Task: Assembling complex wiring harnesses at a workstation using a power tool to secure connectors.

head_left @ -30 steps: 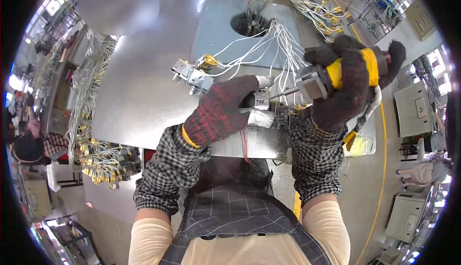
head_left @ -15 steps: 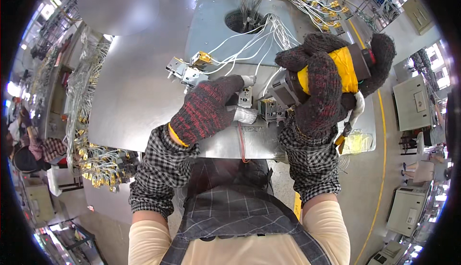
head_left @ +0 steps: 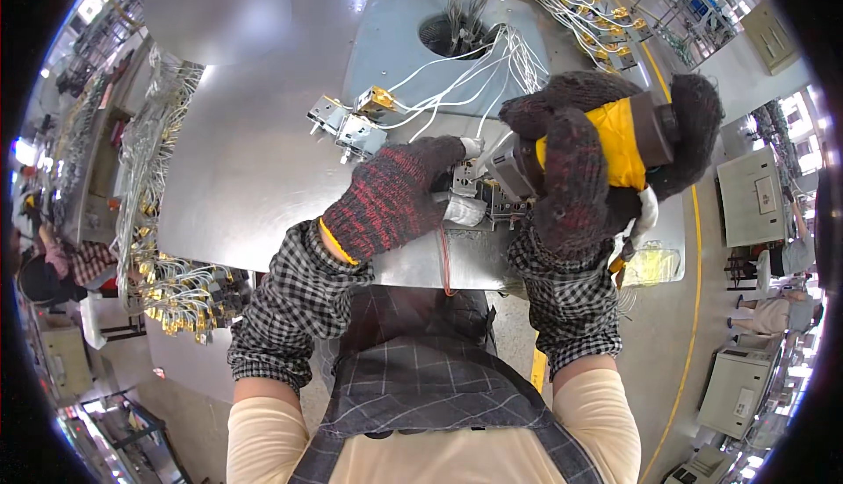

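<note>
While the left hand (head_left: 395,199), in a dark red knitted glove, closes its fingers on a small grey metal component (head_left: 464,207) at the near edge of the shiny steel worktable (head_left: 237,168), the right hand (head_left: 584,168), gloved alike, is wrapped tight around a yellow and grey power screwdriver (head_left: 619,142) whose nose meets that component. White wires (head_left: 465,76) run from it to a round hole behind. Two more small grey switch units (head_left: 347,124) lie just left, apart from the hands.
</note>
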Action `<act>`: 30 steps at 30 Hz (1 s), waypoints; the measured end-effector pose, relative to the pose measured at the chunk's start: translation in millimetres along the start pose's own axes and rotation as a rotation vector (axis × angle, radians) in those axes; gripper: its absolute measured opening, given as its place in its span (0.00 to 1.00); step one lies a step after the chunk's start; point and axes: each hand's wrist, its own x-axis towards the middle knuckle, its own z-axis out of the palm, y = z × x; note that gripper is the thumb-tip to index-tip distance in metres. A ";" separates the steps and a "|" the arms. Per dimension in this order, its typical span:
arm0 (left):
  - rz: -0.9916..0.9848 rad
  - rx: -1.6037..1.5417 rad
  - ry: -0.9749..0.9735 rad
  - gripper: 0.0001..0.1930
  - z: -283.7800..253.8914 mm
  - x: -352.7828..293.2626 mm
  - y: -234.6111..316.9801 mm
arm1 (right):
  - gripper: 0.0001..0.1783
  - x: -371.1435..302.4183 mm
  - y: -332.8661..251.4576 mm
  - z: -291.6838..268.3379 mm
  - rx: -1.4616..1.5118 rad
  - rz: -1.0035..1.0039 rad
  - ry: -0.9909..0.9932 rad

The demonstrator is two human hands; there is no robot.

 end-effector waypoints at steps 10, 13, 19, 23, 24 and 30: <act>-0.019 0.257 0.321 0.29 -48.1 25.6 -74.1 | 0.37 -46.2 52.9 -70.1 1.420 0.488 -0.293; 0.210 0.387 0.433 0.27 -45.8 23.1 -53.1 | 0.37 -86.3 80.5 -147.3 0.861 0.604 0.220; 0.239 0.437 0.367 0.28 -11.9 -4.1 -11.7 | 0.35 -45.8 46.5 -69.3 0.324 0.518 0.078; 0.277 -0.041 0.113 0.34 -3.8 -2.4 -43.0 | 0.36 -18.9 25.2 -30.1 0.131 0.168 0.112; 0.216 -0.177 0.054 0.34 1.2 0.0 -49.9 | 0.37 -14.7 21.3 -23.9 0.133 0.130 0.132; 0.305 -0.098 0.181 0.36 5.1 -2.0 -33.6 | 0.43 17.0 1.5 -18.8 0.170 -0.128 0.121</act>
